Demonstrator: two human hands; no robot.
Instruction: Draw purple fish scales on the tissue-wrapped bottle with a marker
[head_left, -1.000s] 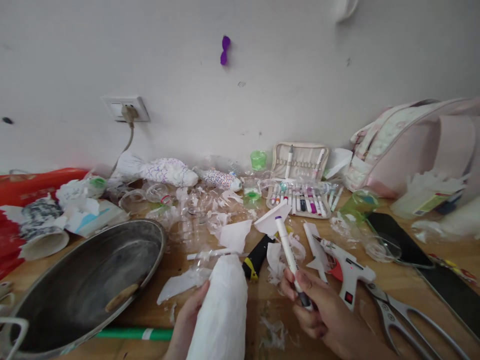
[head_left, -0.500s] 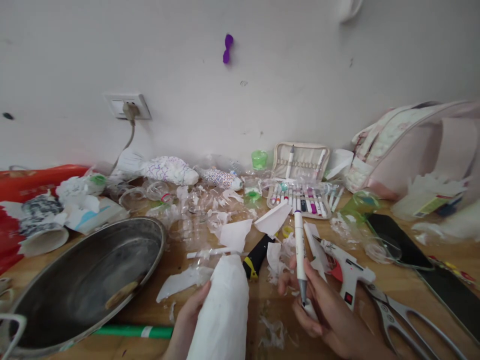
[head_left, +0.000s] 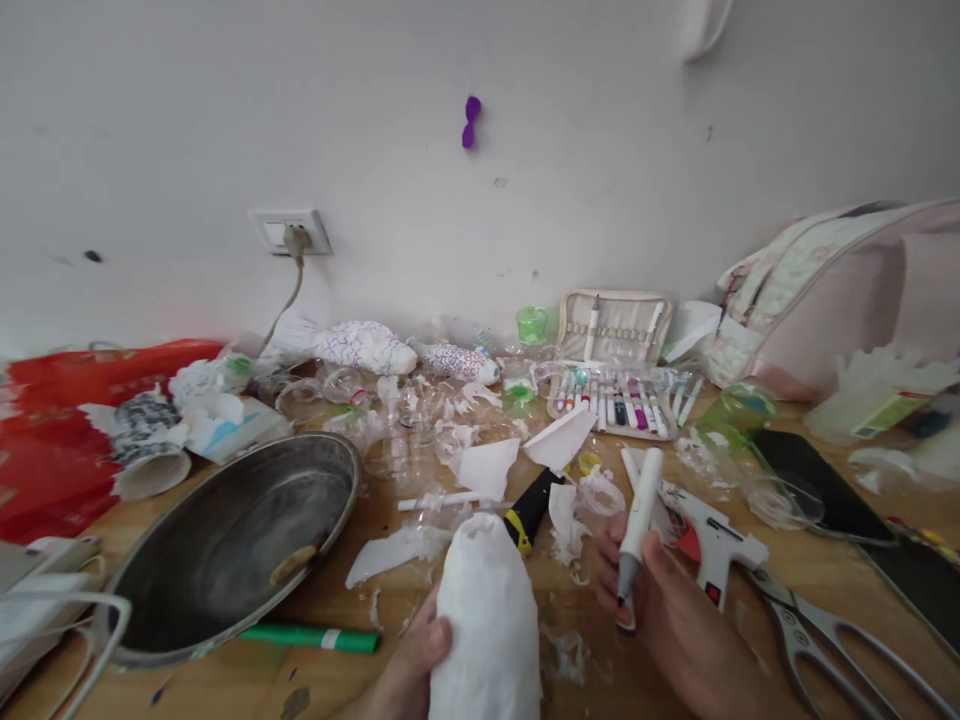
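Observation:
My left hand (head_left: 416, 650) is closed around the side of a white, rounded, paper-covered form (head_left: 487, 625), its blunt end facing the wall. In my right hand (head_left: 679, 625), a white marker (head_left: 642, 510) is pinched between thumb and fingers, its grey dark-tipped end pointing down. A small piece under that tip, partly hidden by the fingers, looks like a cap. Beyond the white form lie a black-and-yellow cutter (head_left: 534, 510) and paper scraps (head_left: 487, 468). A glue gun (head_left: 712, 545) lies to the right of my right hand, with scissors (head_left: 817, 630) nearer me.
An oval metal pan (head_left: 240, 540) and a green roll (head_left: 315, 637) lie left. Two patterned paper fish (head_left: 364, 347) rest by the wall, near an open marker case (head_left: 611, 400). A phone (head_left: 817, 485) and pink bag (head_left: 832, 310) are right. Plastic scraps litter the table.
The view has shifted left, so things sit further right. The marker is now tilted, its upper end leaning right. More of my left thumb shows on the white form.

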